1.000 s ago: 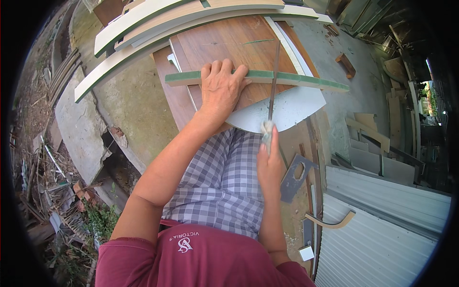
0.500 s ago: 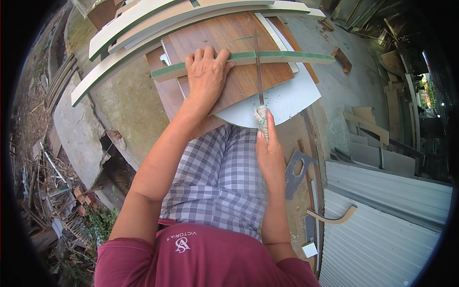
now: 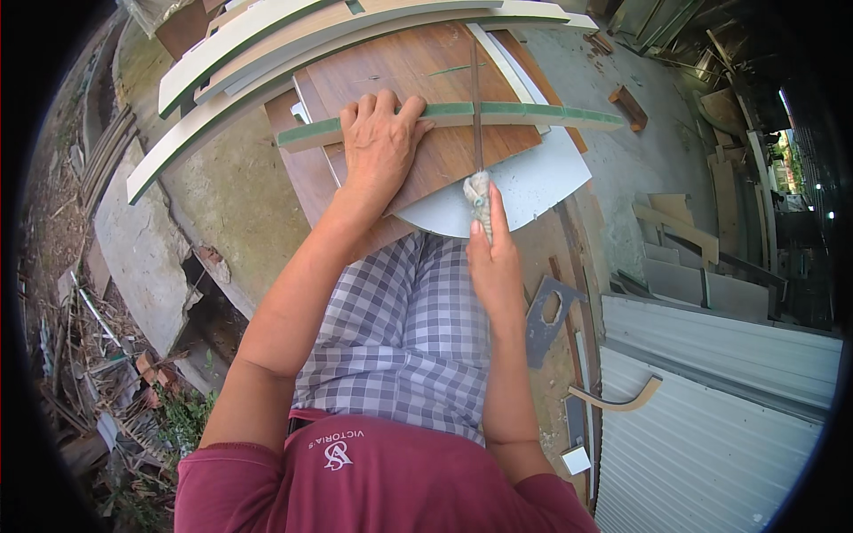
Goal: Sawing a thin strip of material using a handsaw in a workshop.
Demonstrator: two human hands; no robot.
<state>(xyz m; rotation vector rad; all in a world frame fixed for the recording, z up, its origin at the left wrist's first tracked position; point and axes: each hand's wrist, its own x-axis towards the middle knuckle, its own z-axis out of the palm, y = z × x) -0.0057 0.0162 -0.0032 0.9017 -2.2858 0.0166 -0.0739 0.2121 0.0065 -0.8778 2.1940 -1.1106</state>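
My left hand (image 3: 380,147) presses on a curved wooden strip (image 3: 313,133) with a green upper edge, its fingers bent over the far side. In my right hand (image 3: 494,253) is a long, thin metal file (image 3: 477,142), held by its cloth-wrapped handle (image 3: 480,197). The file's shaft lies across the strip's green edge, right of my left hand, and points away from me. Under the strip is a brown wood-grain board (image 3: 444,169), resting over a white rounded panel (image 3: 542,182). Dark specks dot the panel.
More curved strips (image 3: 258,53) with green edges are stacked on the far side. A grey plate with an oval hole (image 3: 553,315) lies at my right, near a small curved piece (image 3: 617,401) on white corrugated sheeting (image 3: 693,453). Broken concrete (image 3: 147,249) and debris lie left.
My right hand has pushed the file slightly forward, so its handle sits closer to the strip. My left hand keeps its place on the strip.
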